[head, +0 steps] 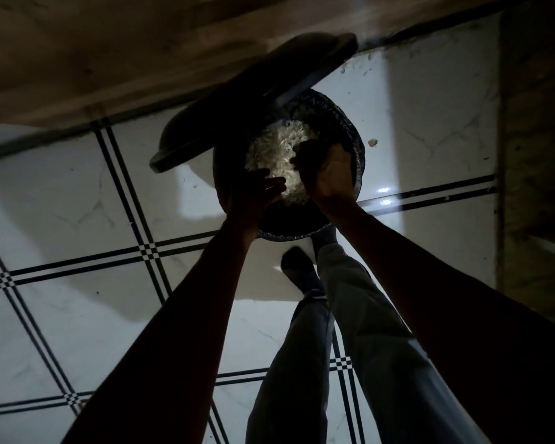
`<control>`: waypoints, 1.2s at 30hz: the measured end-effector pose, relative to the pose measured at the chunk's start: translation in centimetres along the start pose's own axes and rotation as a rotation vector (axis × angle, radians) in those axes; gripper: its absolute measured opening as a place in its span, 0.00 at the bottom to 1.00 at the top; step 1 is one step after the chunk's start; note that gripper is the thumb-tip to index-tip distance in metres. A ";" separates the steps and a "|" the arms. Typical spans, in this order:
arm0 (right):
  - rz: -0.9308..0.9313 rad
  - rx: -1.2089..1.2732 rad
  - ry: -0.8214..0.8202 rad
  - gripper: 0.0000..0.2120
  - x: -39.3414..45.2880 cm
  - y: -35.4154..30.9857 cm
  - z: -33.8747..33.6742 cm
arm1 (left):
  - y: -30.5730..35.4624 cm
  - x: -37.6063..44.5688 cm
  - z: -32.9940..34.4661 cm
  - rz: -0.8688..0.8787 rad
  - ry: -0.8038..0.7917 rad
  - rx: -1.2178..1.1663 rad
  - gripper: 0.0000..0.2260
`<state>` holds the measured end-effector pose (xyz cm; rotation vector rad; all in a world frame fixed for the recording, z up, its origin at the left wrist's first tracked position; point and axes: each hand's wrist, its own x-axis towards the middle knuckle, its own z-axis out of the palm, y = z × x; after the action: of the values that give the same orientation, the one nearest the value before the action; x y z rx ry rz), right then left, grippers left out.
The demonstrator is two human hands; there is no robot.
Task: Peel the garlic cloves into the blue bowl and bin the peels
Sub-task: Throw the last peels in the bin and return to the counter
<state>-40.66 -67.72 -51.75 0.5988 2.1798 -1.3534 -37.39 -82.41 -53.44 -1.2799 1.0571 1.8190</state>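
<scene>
1. We reach both arms down over a round bin (350, 129) lined with a dark bag, and both our hands sit above its open mouth.
2. Our left hand (257, 190) hangs over the near-left edge of the opening, fingers stretched toward the middle. The scene is dim and the hand shows mostly as a dark shape, so we cannot tell whether it holds anything.
3. Our right hand (329, 169) is just beside the left, over the right half of the opening, palm turned toward us and fingers bent toward the pile below. Whether any peel is pinched in it we cannot tell.
4. The garlic peels (277, 149) lie as a pale, flaky heap inside the bin, directly under and just beyond both sets of fingers, filling much of the opening.
5. One small pale scrap (372, 142) lies on the floor to the right of our right hand, outside the bin rim.
6. The bin's dark lid (237, 100) stands tilted up beyond and to the left of our left hand, its upper end leaning toward the wall.
7. Below our hands, one foot (297, 267) shows on the white tiled floor (77, 203) with dark double lines; the right trouser leg runs up toward the bin's near rim.
8. The blue bowl and the cloves are out of view.
</scene>
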 end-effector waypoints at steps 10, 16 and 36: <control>-0.177 -0.115 -0.359 0.22 -2.4 -1.5 -0.1 | 2.3 -5.0 5.5 0.129 0.045 -0.137 0.21; -0.131 0.051 -0.004 0.18 -7.2 -3.2 -9.3 | 2.0 -12.2 11.0 0.098 -0.053 0.221 0.12; 0.030 0.413 1.169 0.11 -59.4 2.0 -48.5 | -24.5 -54.0 45.1 0.644 -0.890 1.364 0.10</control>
<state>-2.20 -29.10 2.13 1.9586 2.6433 -1.6688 -18.87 -34.87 0.84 0.6661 1.6787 1.1998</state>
